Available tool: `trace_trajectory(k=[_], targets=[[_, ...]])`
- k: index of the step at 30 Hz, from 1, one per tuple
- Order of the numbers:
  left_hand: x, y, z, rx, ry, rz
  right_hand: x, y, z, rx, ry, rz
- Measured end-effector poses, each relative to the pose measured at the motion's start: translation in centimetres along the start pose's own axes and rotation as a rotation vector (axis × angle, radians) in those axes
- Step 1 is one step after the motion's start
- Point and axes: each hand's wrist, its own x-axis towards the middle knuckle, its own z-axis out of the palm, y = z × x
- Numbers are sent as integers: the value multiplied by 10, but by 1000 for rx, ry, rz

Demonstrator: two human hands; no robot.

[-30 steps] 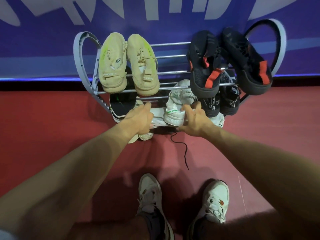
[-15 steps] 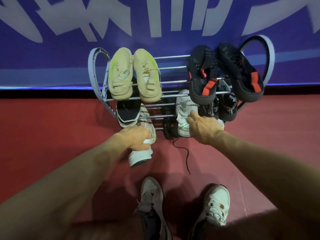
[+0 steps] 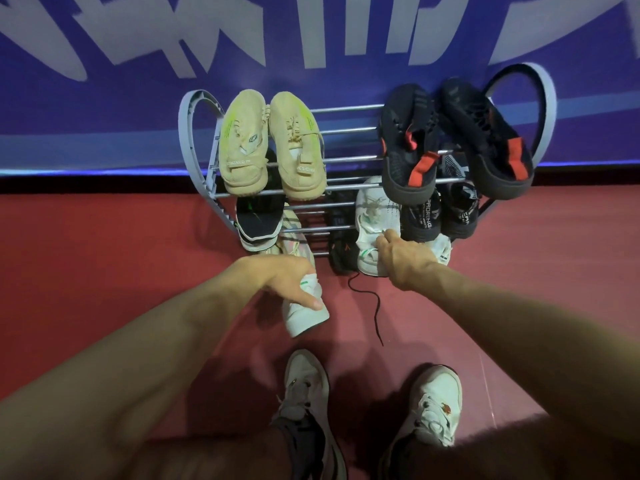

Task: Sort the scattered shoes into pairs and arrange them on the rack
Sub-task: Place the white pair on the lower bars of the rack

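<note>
A grey metal rack (image 3: 194, 133) stands against the blue wall. Its top tier carries a beige pair (image 3: 270, 147) at the left and a black pair with red straps (image 3: 453, 140) at the right. My left hand (image 3: 280, 277) grips a white shoe (image 3: 304, 313) by its collar, just above the red floor in front of the rack. My right hand (image 3: 403, 256) pinches the heel edge of a second white shoe (image 3: 374, 216) that lies on a lower tier. Beside it on the lower tiers sit black printed shoes (image 3: 440, 216), a dark shoe (image 3: 343, 254), a black-and-white shoe (image 3: 259, 220) and a striped pastel shoe (image 3: 294, 244).
A loose black lace (image 3: 375, 313) trails from the dark shoe across the red floor. My own feet in white sneakers (image 3: 306, 382) stand close in front of the rack. The blue wall with white lettering (image 3: 104, 98) runs right behind the rack.
My left hand has drawn one white shoe out of the rack and down toward the floor. My right hand has stayed at the other white shoe's heel. The camera has pulled back.
</note>
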Motion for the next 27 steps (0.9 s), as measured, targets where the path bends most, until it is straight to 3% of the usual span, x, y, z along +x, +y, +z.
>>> trace_trajectory(k=[4,9,12,16,27], targets=[[-4,10,-4,-111,-37,36,0,1,-6,-32,-68,-26],[-15,37,-18,150,128,99,0,-2,-2,-45,-141,-68],[-26,47,-22,165,197,57,-1,-3,-9,-33,-206,-19],[-44,63,-17,203,197,5,-4,-2,-13,-104,-105,-101],[-66,81,-16,291,321,-123,-15,5,-28,13,-11,-143]])
